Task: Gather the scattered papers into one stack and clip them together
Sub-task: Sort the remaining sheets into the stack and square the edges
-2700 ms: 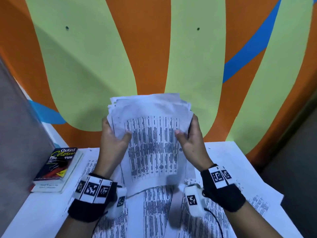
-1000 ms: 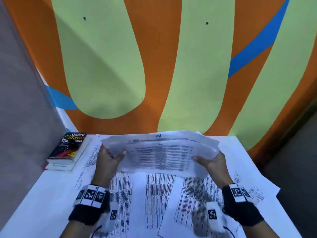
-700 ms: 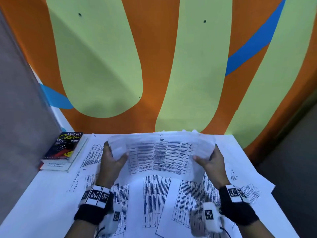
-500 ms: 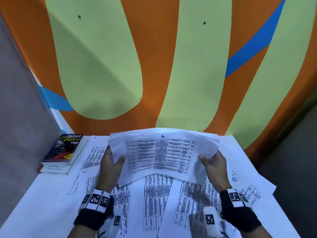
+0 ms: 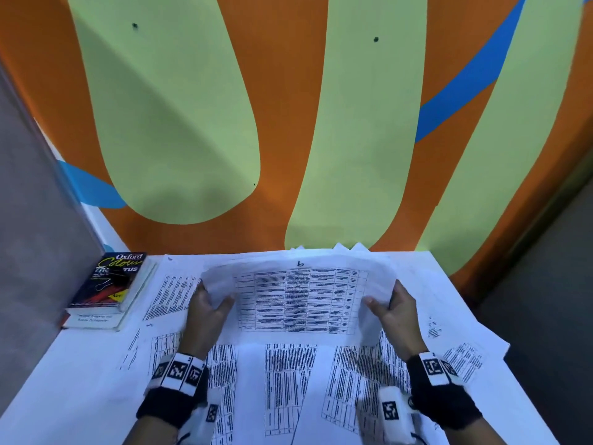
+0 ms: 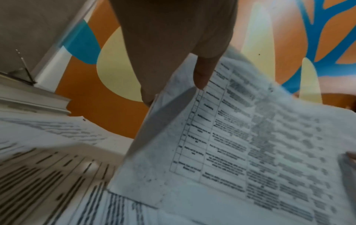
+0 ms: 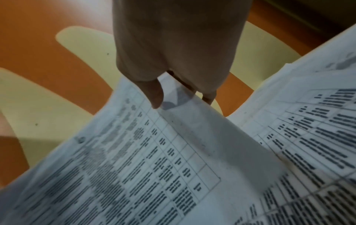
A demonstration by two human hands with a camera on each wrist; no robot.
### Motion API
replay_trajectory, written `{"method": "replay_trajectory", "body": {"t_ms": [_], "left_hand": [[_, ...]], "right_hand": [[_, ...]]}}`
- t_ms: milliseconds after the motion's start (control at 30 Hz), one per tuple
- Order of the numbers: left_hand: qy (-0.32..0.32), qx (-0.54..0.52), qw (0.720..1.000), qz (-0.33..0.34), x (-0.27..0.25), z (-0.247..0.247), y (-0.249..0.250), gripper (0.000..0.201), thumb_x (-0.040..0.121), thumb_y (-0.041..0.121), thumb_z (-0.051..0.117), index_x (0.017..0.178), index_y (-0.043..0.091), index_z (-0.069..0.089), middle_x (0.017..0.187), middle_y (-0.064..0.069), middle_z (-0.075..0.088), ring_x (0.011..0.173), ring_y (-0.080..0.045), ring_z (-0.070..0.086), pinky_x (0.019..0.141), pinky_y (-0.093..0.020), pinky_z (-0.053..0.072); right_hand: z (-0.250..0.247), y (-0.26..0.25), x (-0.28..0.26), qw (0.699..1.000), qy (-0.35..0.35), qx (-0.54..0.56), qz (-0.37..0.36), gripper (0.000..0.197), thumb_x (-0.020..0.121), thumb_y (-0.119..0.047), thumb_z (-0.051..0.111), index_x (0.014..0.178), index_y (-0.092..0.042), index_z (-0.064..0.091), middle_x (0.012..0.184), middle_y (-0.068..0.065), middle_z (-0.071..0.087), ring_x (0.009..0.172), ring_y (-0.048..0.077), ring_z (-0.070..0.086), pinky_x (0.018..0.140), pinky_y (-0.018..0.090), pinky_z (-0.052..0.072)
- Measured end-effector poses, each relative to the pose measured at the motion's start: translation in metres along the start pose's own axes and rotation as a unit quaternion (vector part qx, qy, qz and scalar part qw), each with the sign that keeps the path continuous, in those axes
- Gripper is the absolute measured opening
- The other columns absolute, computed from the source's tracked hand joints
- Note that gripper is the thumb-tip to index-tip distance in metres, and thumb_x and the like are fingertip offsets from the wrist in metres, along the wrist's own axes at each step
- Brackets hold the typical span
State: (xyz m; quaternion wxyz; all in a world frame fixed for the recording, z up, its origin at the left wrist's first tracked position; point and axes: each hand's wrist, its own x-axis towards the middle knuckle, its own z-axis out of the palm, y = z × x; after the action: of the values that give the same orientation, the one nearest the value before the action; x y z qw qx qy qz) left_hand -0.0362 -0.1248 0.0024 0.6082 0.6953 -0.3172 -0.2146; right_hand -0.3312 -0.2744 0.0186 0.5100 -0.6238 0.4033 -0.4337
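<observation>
I hold a stack of printed papers (image 5: 298,300) sideways, just above the table near the wall. My left hand (image 5: 207,311) grips its left edge, thumb on top; the same stack (image 6: 250,144) fills the left wrist view under my thumb (image 6: 202,76). My right hand (image 5: 390,308) grips the right edge, and in the right wrist view its thumb (image 7: 154,94) presses on the stack (image 7: 134,159). More printed sheets (image 5: 288,390) lie spread over the table beneath. A binder clip (image 5: 102,286) seems to lie on the book cover.
Two stacked books (image 5: 109,290) sit at the table's back left, the top one an Oxford thesaurus. An orange, green and blue painted wall (image 5: 288,123) stands right behind the table. A grey panel (image 5: 29,220) closes the left side. Loose sheets (image 5: 462,354) overhang the right edge.
The stack went from upright and portrait to sideways, and came down towards the table. My hands moved apart to its short edges. Over the last half second it barely shifted.
</observation>
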Motion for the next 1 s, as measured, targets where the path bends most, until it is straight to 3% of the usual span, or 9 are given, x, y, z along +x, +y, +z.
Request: {"method": "replay_trajectory", "body": {"t_ms": [100,267,367,467,567,733,800,867,1000], "left_hand": [[0.019,-0.018,0.999,0.020,0.002,0.000,0.000,0.038,0.085,0.016,0.070,0.121,0.020,0.058,0.117,-0.004,0.068,0.111,-0.027,0.063,0.097,-0.051,0.049],[-0.020,0.003,1.000,-0.010,0.003,0.007,0.006,0.037,0.089,0.007,0.063,0.124,0.016,0.055,0.116,-0.003,0.068,0.109,-0.026,0.063,0.099,-0.057,0.047],[0.068,-0.019,0.997,-0.021,0.006,0.005,0.027,0.054,0.084,0.007,0.070,0.130,0.017,0.044,0.113,-0.004,0.061,0.103,-0.023,0.058,0.095,-0.053,0.049],[0.157,-0.091,0.981,-0.064,-0.005,0.002,0.045,0.084,0.069,0.016,0.084,0.136,0.026,0.036,0.128,-0.007,0.051,0.115,-0.024,0.051,0.097,-0.053,0.047],[0.010,-0.252,0.952,-0.175,-0.030,0.023,0.052,0.088,0.045,0.038,0.091,0.123,0.031,0.053,0.119,0.000,0.059,0.115,-0.027,0.057,0.095,-0.049,0.048],[-0.113,-0.439,0.853,-0.259,-0.036,0.051,0.058,0.031,0.087,0.027,0.062,0.112,0.013,0.073,0.126,-0.010,0.066,0.116,-0.029,0.063,0.092,-0.048,0.054],[-0.070,-0.439,0.856,-0.265,-0.032,0.048,0.053,0.038,0.088,0.021,0.063,0.124,0.010,0.065,0.130,-0.014,0.063,0.118,-0.033,0.061,0.090,-0.053,0.053],[-0.032,-0.400,0.878,-0.259,-0.032,0.043,0.050,0.041,0.088,0.018,0.065,0.128,0.010,0.060,0.125,-0.013,0.066,0.113,-0.032,0.063,0.085,-0.052,0.056],[0.074,-0.230,0.959,-0.151,-0.034,0.037,0.061,0.018,0.081,0.018,0.074,0.098,0.018,0.069,0.107,-0.005,0.071,0.098,-0.026,0.064,0.089,-0.047,0.051]], "right_hand": [[0.000,-0.002,-0.003,1.000,-0.002,0.018,0.019,0.034,0.083,0.001,0.068,0.111,-0.018,0.065,0.102,-0.010,0.074,0.099,0.017,0.069,0.083,0.033,0.058],[0.002,-0.004,-0.004,0.999,0.024,0.001,0.048,0.023,0.084,-0.002,0.068,0.105,-0.011,0.068,0.104,0.005,0.073,0.103,0.028,0.067,0.092,0.043,0.052],[-0.001,-0.020,0.000,0.997,0.054,0.037,0.046,0.020,0.081,0.000,0.070,0.093,-0.016,0.071,0.092,-0.006,0.075,0.095,0.025,0.070,0.085,0.037,0.052],[0.000,-0.032,0.002,0.985,0.066,0.152,0.057,0.033,0.070,-0.015,0.082,0.098,-0.002,0.070,0.102,0.008,0.074,0.100,0.030,0.068,0.094,0.045,0.051],[0.016,-0.035,-0.003,0.947,0.045,0.294,0.122,0.089,0.048,-0.031,0.092,0.107,0.023,0.052,0.115,0.018,0.062,0.106,0.031,0.062,0.100,0.049,0.045],[0.049,-0.019,-0.017,0.909,-0.004,0.356,0.217,0.059,0.067,-0.011,0.079,0.119,0.008,0.058,0.132,0.024,0.057,0.125,0.040,0.052,0.107,0.063,0.035],[0.049,-0.017,-0.022,0.907,-0.037,0.336,0.249,0.059,0.064,-0.020,0.084,0.116,0.000,0.063,0.131,0.016,0.060,0.128,0.031,0.051,0.111,0.057,0.033],[0.045,-0.016,-0.025,0.921,-0.049,0.287,0.260,0.022,0.081,-0.013,0.074,0.096,0.003,0.070,0.104,0.019,0.072,0.099,0.019,0.067,0.095,0.048,0.049],[0.024,-0.003,-0.022,0.976,-0.025,-0.083,0.202,0.040,0.082,-0.031,0.070,0.089,0.007,0.059,0.082,0.026,0.059,0.072,0.026,0.060,0.074,0.043,0.054]]}}
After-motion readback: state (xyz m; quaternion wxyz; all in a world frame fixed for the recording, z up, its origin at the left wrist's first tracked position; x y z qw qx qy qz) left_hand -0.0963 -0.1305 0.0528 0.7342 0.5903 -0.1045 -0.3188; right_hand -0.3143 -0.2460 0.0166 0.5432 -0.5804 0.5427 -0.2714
